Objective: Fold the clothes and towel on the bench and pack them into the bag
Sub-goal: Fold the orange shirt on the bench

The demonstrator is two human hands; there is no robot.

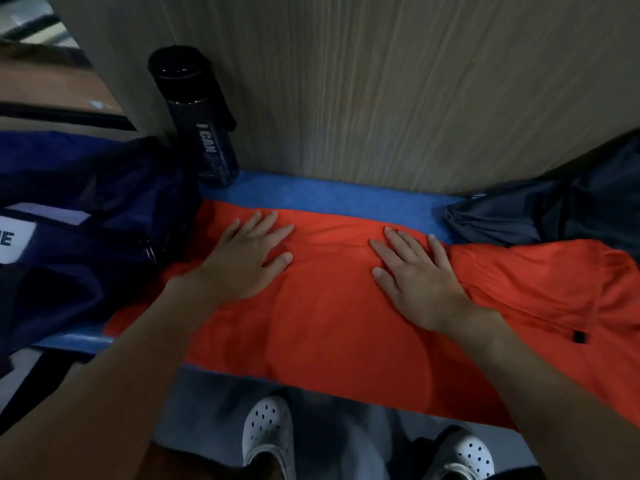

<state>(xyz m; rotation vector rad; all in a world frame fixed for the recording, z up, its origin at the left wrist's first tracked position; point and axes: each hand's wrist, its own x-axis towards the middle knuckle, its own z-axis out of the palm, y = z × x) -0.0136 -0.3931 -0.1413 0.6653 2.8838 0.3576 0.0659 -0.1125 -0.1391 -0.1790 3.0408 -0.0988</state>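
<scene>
An orange garment lies spread across the blue bench, its near edge hanging over the front. My left hand presses flat on its left part with fingers straight. My right hand presses flat on its middle, just left of a bunched fold. A navy bag with a white label sits at the bench's left end, touching the garment. A dark grey garment is crumpled at the back right.
A black water bottle stands at the back left against the wood-grain wall. My feet in white perforated clogs stand on the grey floor below the bench's front edge.
</scene>
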